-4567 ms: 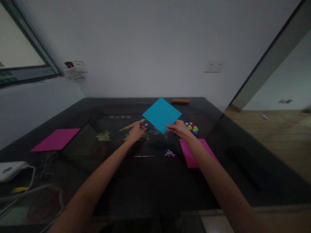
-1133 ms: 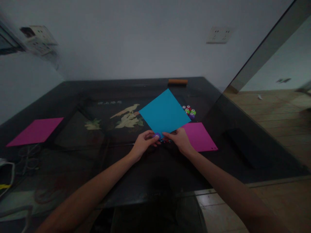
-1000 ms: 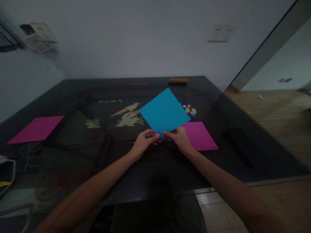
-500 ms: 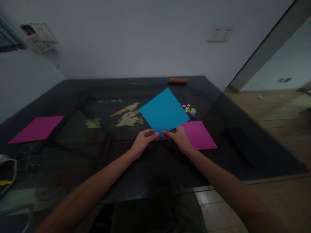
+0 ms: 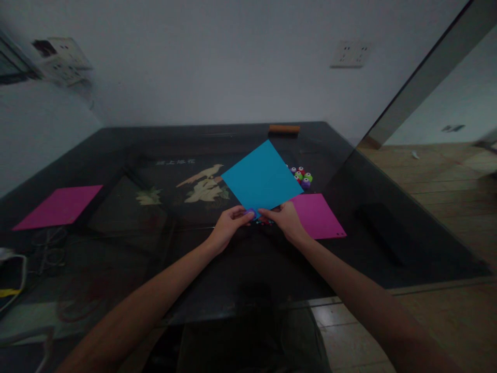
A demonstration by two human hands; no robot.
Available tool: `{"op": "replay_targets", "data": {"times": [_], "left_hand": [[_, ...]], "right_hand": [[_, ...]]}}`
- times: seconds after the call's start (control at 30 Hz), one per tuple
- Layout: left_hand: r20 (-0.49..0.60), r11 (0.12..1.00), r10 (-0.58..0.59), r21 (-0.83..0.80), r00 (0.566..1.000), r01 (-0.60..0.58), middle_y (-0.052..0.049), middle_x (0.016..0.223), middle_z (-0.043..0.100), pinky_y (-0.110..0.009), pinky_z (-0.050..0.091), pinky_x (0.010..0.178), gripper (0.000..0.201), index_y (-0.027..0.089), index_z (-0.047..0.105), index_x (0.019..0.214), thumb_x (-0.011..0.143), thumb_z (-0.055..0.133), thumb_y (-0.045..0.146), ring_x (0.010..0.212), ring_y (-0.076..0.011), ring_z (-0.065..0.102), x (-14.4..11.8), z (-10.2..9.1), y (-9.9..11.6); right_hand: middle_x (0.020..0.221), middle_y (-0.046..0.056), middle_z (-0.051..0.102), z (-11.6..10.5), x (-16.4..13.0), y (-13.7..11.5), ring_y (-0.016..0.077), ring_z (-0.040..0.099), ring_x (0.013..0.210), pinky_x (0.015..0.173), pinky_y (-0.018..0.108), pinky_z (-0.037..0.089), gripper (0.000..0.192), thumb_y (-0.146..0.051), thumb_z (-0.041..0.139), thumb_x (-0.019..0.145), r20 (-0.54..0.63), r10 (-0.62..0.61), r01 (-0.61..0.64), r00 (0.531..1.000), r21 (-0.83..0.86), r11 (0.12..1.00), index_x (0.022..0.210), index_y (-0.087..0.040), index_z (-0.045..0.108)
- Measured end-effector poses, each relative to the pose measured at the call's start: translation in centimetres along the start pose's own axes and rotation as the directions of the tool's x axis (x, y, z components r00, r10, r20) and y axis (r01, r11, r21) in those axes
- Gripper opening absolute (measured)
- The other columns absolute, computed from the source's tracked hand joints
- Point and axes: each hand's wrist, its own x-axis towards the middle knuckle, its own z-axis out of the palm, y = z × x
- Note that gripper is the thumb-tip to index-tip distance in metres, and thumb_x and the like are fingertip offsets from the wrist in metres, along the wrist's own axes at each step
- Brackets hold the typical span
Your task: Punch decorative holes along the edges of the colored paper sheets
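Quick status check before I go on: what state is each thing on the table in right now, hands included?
Blue paper sheet: lifted, tilted, near corner pinched in both hands.
Left hand: shut on a small purple punch at the sheet's corner.
Right hand: pinching the sheet's near edge.
Magenta sheet: flat beside the right hand.
Second magenta sheet: flat, far left.
Cluster of small punches: standing together, untouched.
Orange bar: lying at the far edge.

On the counter (image 5: 116, 290) we find a sheet of paper (image 5: 262, 176) in the middle, a cluster of small punches (image 5: 302, 176) just to its right, a second sheet (image 5: 318, 216) in front of those, a third sheet (image 5: 58, 206) far left, and a bar (image 5: 284, 128) at the back edge.
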Motion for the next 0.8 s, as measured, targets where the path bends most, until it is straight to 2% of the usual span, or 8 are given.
{"op": "replay_targets", "data": {"times": [0.8], "left_hand": [[-0.002,0.999,-0.034,-0.019,0.999,0.034,-0.006,0.088,0.068,-0.027,0.045,0.072,0.030,0.014,0.067,0.089,0.069,0.073,0.034,0.080,-0.0160,0.059,-0.18,0.17,0.37]], "right_hand": [[0.058,0.005,0.067,0.03,0.02,0.02,0.0176,0.062,0.052,0.054,0.029,0.050,0.031,-0.038,0.076,0.055,0.009,0.019,-0.019,1.000,0.011,1.000,0.067,-0.014,0.061]]}}
